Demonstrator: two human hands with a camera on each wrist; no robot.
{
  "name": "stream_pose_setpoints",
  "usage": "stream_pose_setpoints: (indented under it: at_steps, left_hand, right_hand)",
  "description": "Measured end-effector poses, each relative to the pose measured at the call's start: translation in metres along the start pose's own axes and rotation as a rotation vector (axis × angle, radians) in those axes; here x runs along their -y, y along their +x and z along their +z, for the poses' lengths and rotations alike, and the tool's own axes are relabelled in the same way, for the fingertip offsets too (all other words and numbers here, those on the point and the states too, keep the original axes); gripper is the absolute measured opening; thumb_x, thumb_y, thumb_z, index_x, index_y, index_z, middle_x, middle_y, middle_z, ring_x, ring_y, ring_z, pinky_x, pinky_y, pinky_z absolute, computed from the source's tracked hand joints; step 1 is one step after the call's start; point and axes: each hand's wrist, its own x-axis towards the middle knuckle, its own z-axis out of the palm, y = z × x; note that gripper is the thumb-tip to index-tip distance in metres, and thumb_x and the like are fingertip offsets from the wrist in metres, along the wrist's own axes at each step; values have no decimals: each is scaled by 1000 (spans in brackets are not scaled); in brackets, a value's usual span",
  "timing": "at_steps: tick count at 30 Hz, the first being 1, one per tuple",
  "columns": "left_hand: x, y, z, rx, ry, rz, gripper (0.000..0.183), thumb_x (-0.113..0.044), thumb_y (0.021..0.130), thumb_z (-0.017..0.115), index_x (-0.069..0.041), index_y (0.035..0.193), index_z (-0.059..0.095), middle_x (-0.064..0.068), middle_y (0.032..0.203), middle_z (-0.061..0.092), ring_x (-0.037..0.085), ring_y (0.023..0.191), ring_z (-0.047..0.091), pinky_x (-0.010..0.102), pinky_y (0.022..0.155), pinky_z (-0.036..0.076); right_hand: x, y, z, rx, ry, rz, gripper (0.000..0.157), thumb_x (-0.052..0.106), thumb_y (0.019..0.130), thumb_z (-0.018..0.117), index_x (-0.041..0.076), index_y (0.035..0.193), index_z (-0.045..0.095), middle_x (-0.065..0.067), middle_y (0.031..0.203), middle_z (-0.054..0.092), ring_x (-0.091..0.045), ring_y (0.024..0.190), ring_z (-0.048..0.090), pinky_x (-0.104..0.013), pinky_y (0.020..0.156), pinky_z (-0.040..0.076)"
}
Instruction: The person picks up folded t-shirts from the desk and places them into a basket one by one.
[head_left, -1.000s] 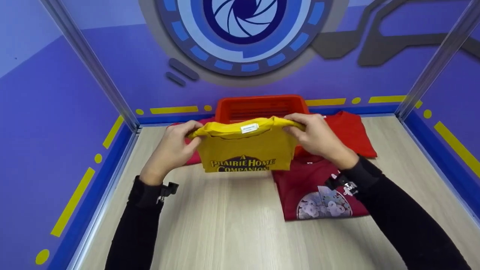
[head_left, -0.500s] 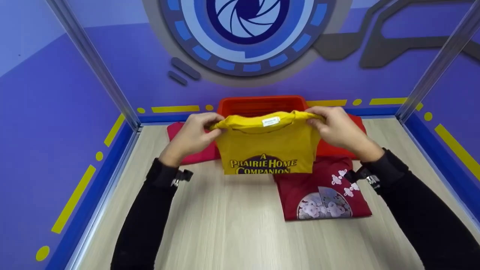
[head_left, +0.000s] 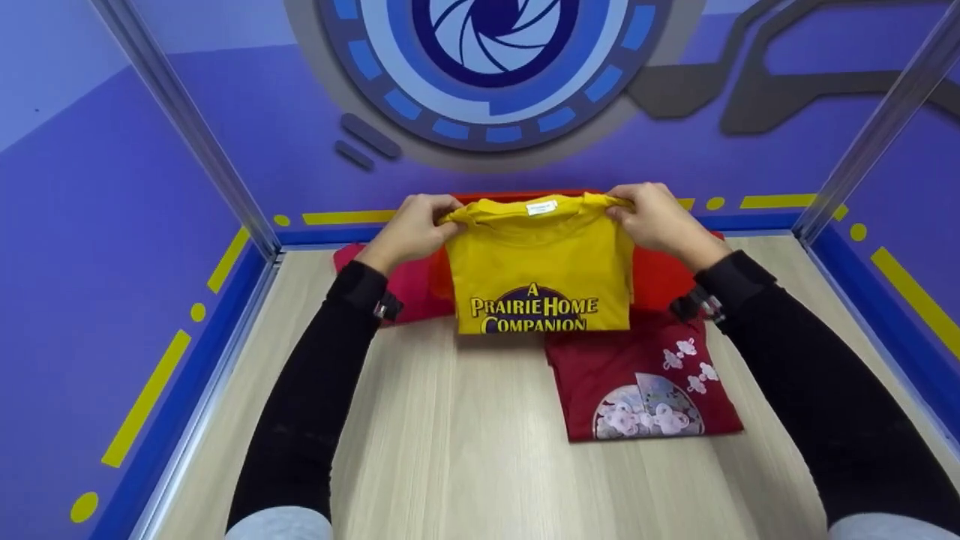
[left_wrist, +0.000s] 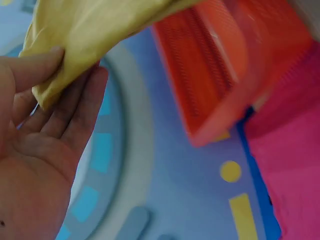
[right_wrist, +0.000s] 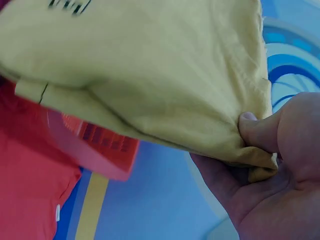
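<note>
A folded yellow T-shirt (head_left: 540, 259) with dark lettering hangs between both hands in the head view, its collar and white label at the top. The left hand (head_left: 418, 229) pinches its left upper corner between thumb and fingers, as the left wrist view shows with the yellow cloth (left_wrist: 95, 35). At the opposite corner the right hand (head_left: 660, 221) pinches the shirt, thumb on the cloth (right_wrist: 165, 75) in the right wrist view. Behind the shirt stands a red plastic basket (left_wrist: 220, 120), mostly hidden from the head view.
A dark red folded T-shirt (head_left: 637, 382) with a printed picture lies at right front. A pink folded garment (head_left: 420, 289) lies left of the basket, a bright red one (head_left: 664, 277) right of it. Purple panels (head_left: 247, 127) wall in the wooden table (head_left: 480, 450).
Both hands have carried the yellow T-shirt rightward, then up and away toward the basket, which it now largely covers. More of the shirt's front shows. The dark red T-shirt stays in place.
</note>
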Motion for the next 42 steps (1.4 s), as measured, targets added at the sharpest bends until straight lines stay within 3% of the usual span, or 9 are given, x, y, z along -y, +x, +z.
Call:
stream_pose_setpoints:
  at_steps: [4, 7, 13, 17, 20, 24, 30, 36, 42]
  left_hand:
    - [6, 18, 3, -15, 92, -50, 15, -14, 107, 71, -10, 119, 80, 10, 118, 79, 22, 98, 68, 34, 85, 58]
    - [7, 29, 6, -25, 154, -89, 16, -16, 107, 71, -9, 119, 79, 12, 119, 77, 24, 99, 67, 36, 86, 57]
    - [17, 42, 16, -30, 277, -148, 23, -13, 108, 66, -8, 128, 78, 15, 131, 76, 28, 115, 68, 42, 103, 57]
    - [23, 47, 22, -71, 315, -173, 27, -10, 107, 64, -7, 129, 79, 15, 135, 77, 29, 124, 70, 43, 110, 56]
    - [25, 50, 27, -85, 316, -206, 28, -9, 106, 64, -7, 130, 78, 15, 136, 76, 30, 126, 70, 44, 112, 56]
    - [27, 54, 37, -33, 333, -265, 33, -4, 104, 63, -7, 135, 77, 16, 141, 74, 30, 132, 69, 43, 114, 55]
    - [30, 55, 53, 27, 404, -294, 40, 4, 104, 59, -6, 140, 74, 17, 146, 72, 31, 137, 68, 42, 113, 58]
    - [28, 57, 66, 65, 505, -277, 25, 3, 104, 63, -4, 122, 79, 17, 128, 78, 30, 117, 74, 40, 104, 60]
    - [28, 56, 80, 126, 548, -276, 12, 5, 100, 68, -2, 104, 77, 18, 114, 79, 25, 97, 70, 37, 90, 55]
  right_hand:
    - [-6, 23, 9, 25, -39, 2, 33, 11, 114, 56, -2, 141, 70, -28, 141, 71, -37, 114, 65, -45, 90, 55]
    - [-12, 37, 17, 46, -49, 32, 36, 9, 114, 55, -4, 145, 67, -30, 147, 67, -40, 124, 63, -50, 98, 54]
    - [-23, 56, 36, 93, -26, 96, 43, 4, 110, 53, -5, 150, 62, -32, 153, 61, -42, 132, 60, -48, 99, 53]
    - [-28, 63, 47, 90, -26, 111, 49, -2, 104, 51, -6, 152, 60, -31, 154, 62, -41, 141, 58, -48, 107, 53]
    - [-30, 67, 53, 86, -55, 102, 47, -3, 101, 52, -6, 147, 64, -32, 148, 65, -42, 135, 60, -50, 109, 51]
    - [-34, 67, 61, 116, -121, 89, 41, -1, 99, 57, -7, 139, 68, -33, 139, 68, -44, 124, 60, -51, 108, 51]
    - [-38, 66, 76, 108, -201, 51, 26, -2, 91, 64, -6, 115, 72, -27, 111, 73, -39, 100, 63, -48, 93, 55]
    - [-43, 66, 87, 166, -265, -7, 18, 6, 86, 79, -1, 99, 70, -19, 94, 72, -35, 87, 65, -48, 86, 57]
    - [-46, 60, 98, 210, -299, -48, 12, 5, 86, 72, 0, 97, 72, -19, 93, 72, -32, 84, 63, -48, 83, 59]
